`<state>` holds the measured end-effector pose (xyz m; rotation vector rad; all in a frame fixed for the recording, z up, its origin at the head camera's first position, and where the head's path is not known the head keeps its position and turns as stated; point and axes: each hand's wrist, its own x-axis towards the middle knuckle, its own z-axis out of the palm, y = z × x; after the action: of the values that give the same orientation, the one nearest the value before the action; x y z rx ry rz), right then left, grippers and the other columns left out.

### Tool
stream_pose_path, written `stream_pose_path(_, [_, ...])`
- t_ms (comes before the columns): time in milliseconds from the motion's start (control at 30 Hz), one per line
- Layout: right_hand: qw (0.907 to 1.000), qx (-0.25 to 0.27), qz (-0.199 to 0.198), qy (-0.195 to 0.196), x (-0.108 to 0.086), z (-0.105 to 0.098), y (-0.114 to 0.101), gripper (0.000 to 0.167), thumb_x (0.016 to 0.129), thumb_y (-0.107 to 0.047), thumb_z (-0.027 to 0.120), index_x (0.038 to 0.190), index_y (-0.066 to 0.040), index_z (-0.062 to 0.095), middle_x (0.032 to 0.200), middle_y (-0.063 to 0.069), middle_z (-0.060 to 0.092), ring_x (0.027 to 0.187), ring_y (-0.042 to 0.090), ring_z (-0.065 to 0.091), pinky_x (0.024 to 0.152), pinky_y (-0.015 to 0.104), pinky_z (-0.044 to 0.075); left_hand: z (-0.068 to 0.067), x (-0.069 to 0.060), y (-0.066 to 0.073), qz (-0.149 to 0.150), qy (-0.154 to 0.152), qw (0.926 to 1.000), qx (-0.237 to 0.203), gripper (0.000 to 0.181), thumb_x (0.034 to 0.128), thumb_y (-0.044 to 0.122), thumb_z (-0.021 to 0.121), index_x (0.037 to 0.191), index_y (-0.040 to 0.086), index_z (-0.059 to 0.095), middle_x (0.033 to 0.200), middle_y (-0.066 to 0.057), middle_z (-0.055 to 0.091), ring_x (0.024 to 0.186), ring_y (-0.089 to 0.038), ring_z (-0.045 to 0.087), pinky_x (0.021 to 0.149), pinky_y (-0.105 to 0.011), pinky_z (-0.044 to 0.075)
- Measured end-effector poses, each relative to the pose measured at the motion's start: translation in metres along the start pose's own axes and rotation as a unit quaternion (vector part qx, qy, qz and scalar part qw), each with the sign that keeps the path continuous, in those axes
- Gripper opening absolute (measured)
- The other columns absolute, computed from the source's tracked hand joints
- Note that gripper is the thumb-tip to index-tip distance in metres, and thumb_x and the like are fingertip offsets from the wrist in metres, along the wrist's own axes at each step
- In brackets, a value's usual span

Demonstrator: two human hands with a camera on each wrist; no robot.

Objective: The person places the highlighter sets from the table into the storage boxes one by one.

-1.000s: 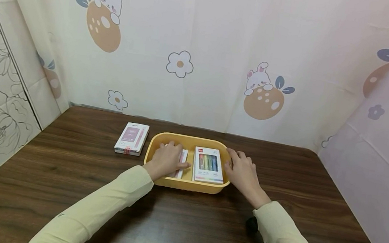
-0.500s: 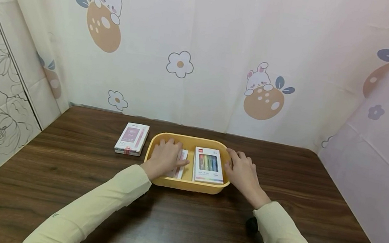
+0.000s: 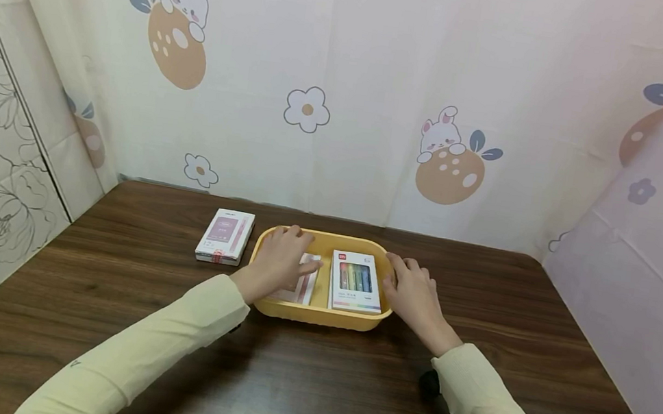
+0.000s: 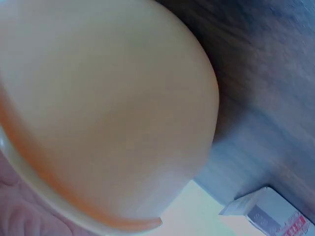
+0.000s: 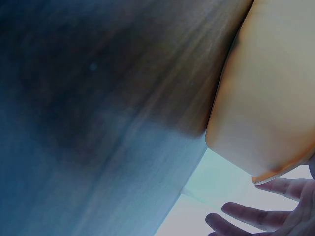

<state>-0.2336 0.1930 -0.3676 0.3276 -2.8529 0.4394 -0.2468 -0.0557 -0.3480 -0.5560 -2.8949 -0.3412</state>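
Note:
In the head view, a yellow basket [image 3: 318, 315] stands on the table with two flat boxes inside. My left hand [image 3: 277, 262] is over its left end, fingers loosely extended, holding nothing. Beneath it is a pale box with a pinkish pattern [image 3: 302, 293], partly hidden by the hand. To its right lies a white box with a window of coloured sticks [image 3: 356, 282]. My right hand [image 3: 415, 299] rests at the basket's right rim. The right wrist view shows its fingers [image 5: 253, 216] mostly straight and spread, the foremost at the rim; the thumb is largely hidden.
A white box with a purple panel [image 3: 225, 237] lies on the dark wooden table [image 3: 322, 385], left of the basket. A patterned curtain [image 3: 349, 161] hangs behind the table's back edge, and side panels stand at left and right.
My left hand has risen off the pinkish-patterned box and shifted left and back, uncovering more of that box. The right hand and the basket have stayed in place.

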Motion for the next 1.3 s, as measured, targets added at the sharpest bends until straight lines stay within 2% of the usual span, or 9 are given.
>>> stream_pose_path(267, [1.0000, 0.000, 0.004, 0.001, 0.001, 0.001, 0.000, 0.042, 0.091, -0.021, 0.048, 0.132, -0.010, 0.047, 0.120, 0.024, 0.052, 0.099, 0.044, 0.052, 0.079, 0.056, 0.040, -0.004, 0.001, -0.010, 0.013, 0.021, 0.9993, 0.029, 0.049, 0.0871, 0.045, 0.055, 0.123, 0.012, 0.054, 0.118, -0.011, 0.057, 0.110, -0.034, 0.051, 0.088, -0.047, 0.045])
stream_pose_path(600, [1.0000, -0.001, 0.004, 0.001, 0.001, 0.001, 0.000, 0.042, 0.091, -0.021, 0.047, 0.132, -0.010, 0.047, 0.120, 0.024, 0.052, 0.098, 0.044, 0.052, 0.079, 0.056, 0.040, -0.013, 0.000, -0.027, 0.011, 0.034, 0.9993, 0.012, 0.046, 0.0860, 0.038, 0.059, 0.122, 0.010, 0.055, 0.117, -0.012, 0.057, 0.108, -0.035, 0.050, 0.088, -0.047, 0.044])
stream_pose_path(767, [1.0000, 0.000, 0.003, -0.002, 0.000, 0.000, 0.000, 0.043, 0.091, -0.021, 0.047, 0.132, -0.010, 0.047, 0.121, 0.024, 0.052, 0.098, 0.044, 0.052, 0.079, 0.056, 0.040, -0.017, -0.001, -0.040, 0.007, 0.034, 0.9993, 0.014, 0.046, 0.0864, 0.036, 0.059, 0.122, 0.009, 0.053, 0.118, -0.014, 0.056, 0.108, -0.037, 0.050, 0.087, -0.049, 0.045])
stream_pose_path(933, [1.0000, 0.003, 0.007, -0.004, 0.000, 0.000, -0.001, 0.043, 0.091, -0.021, 0.048, 0.132, -0.010, 0.047, 0.122, 0.024, 0.051, 0.099, 0.044, 0.051, 0.081, 0.057, 0.039, -0.019, -0.001, -0.056, 0.002, 0.047, 0.9989, 0.010, 0.044, 0.0870, 0.035, 0.059, 0.121, 0.008, 0.053, 0.118, -0.016, 0.056, 0.108, -0.041, 0.050, 0.086, -0.051, 0.045])
stream_pose_path(1300, [1.0000, -0.001, -0.002, 0.002, 0.000, 0.000, 0.000, 0.043, 0.090, -0.021, 0.049, 0.132, -0.010, 0.047, 0.120, 0.024, 0.052, 0.099, 0.045, 0.052, 0.079, 0.057, 0.040, -0.025, -0.003, -0.088, -0.031, 0.046, 0.9981, 0.027, 0.045, 0.0897, 0.035, 0.054, 0.125, 0.007, 0.052, 0.122, -0.020, 0.053, 0.107, -0.043, 0.051, 0.084, -0.056, 0.043])
